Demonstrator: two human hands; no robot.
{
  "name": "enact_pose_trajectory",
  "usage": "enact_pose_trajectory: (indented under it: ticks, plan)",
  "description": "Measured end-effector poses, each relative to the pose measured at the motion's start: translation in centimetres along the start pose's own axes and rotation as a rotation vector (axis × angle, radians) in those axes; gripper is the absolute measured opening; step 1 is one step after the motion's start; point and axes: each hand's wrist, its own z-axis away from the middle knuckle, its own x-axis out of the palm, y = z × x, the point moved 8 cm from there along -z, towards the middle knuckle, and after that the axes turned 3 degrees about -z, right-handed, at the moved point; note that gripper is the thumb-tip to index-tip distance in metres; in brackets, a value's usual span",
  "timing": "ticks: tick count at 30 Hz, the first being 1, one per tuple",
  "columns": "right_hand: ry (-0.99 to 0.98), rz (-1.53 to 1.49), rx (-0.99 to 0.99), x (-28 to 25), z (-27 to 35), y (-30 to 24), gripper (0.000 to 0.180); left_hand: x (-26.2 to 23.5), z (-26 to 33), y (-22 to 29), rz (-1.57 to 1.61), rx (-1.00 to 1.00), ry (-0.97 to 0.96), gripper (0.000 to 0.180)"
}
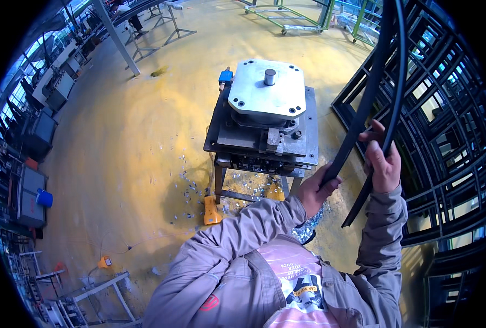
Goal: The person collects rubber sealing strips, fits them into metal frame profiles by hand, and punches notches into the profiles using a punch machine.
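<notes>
Two long black metal bars rise toward the upper right. My left hand (pixel 315 189) grips the lower end of the wider black bar (pixel 363 112). My right hand (pixel 383 161) is closed around the thinner black bar (pixel 398 93), whose lower end sticks out below my hand. Just in front of me stands a punch press (pixel 264 117) with a grey steel top plate and a round pin on a dark base.
Stacked black metal frames (pixel 445 153) fill the right side. Metal offcuts (pixel 191 188) and a yellow foot pedal (pixel 211 210) lie on the yellow floor under the press. Machines line the left wall, a blue bucket (pixel 44 198) among them. Green carts stand at the back.
</notes>
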Motion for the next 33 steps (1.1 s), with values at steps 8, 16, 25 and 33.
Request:
enact_pose_trajectory:
  ticks: [8,16,25,33]
  plan:
    - [-0.306,0.783,-0.216,11.3,6.3,4.1,0.075,-6.6,-2.7,-2.0,0.604,-0.034,0.019,0.081]
    - [-0.379,0.972,-0.180,16.6,7.9,-0.2,0.108,-11.5,-1.7,6.7,0.230,-0.085,0.332,0.060]
    - [-0.398,0.873,0.110,17.6,0.5,2.4,0.094,-13.3,-5.3,1.1,0.385,-0.621,-0.036,0.092]
    - [-0.324,1.291,0.199,13.3,-4.0,11.3,0.086,-15.5,8.5,0.6,0.248,-0.563,-0.465,0.083]
